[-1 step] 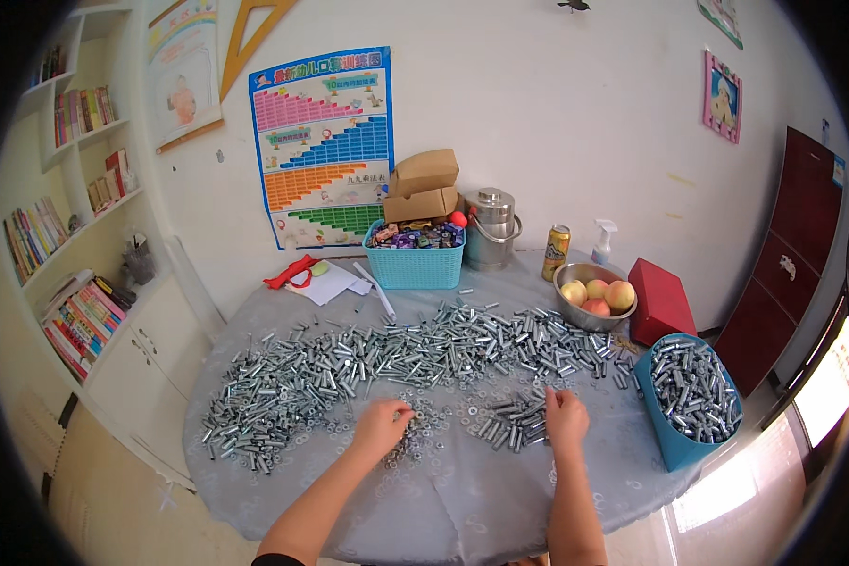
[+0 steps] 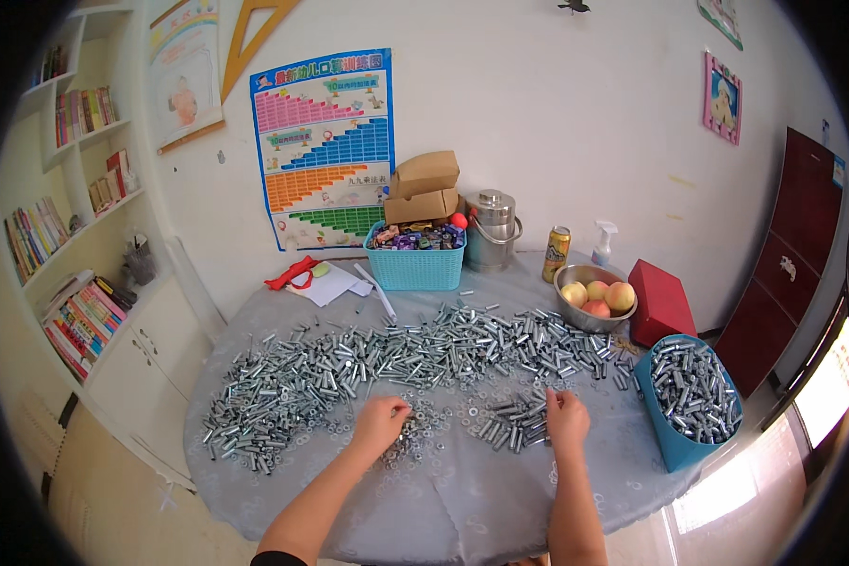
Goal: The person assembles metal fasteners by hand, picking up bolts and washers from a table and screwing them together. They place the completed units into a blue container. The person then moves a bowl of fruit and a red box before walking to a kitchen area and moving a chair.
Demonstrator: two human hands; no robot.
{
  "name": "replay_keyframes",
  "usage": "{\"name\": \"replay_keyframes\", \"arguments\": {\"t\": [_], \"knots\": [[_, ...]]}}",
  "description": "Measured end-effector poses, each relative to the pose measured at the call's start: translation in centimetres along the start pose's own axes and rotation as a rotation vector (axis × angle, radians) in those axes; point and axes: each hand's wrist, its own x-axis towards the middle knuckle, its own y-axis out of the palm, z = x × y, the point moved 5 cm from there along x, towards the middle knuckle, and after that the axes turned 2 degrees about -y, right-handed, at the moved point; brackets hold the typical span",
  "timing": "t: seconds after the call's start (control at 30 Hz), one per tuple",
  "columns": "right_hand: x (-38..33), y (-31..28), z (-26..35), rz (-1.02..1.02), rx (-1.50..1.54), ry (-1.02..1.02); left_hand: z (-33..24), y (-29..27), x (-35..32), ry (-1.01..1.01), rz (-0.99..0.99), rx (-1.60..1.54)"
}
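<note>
The left hand's (image 2: 379, 423) grip closes loosely over a small heap of washers (image 2: 413, 436) on the near side of the grey bench (image 2: 462, 509); the right hand (image 2: 566, 418) pinches at a cluster of metal sleeves (image 2: 514, 423), though what it holds cannot be told. A wide band of loose bolts (image 2: 387, 363) remains unsorted beyond. At right, a blue bin (image 2: 674, 443) already looks nearly full.

A single head-worn fisheye view looks down and forward from above the near edge of the round counter (image 2: 443, 509). It faces the white wall (image 2: 557, 123) beyond, close enough that both forearms enter from the lower edge. Straight lines bend toward the dark circular rim.
</note>
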Motion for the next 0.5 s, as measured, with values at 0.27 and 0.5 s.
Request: {"name": "replay_keyframes", "arguments": {"t": [0.27, 0.5], "knots": [[-1.1, -1.0, 2.2, 0.087, 0.120, -0.092, 0.4, 1.3, 6.8, 0.321, -0.206, 0.231], [-2.9, -0.3, 3.2, 0.130, 0.258, -0.231, 1.6, 4.3, 9.6, 0.140, -0.146, 0.233]]}}
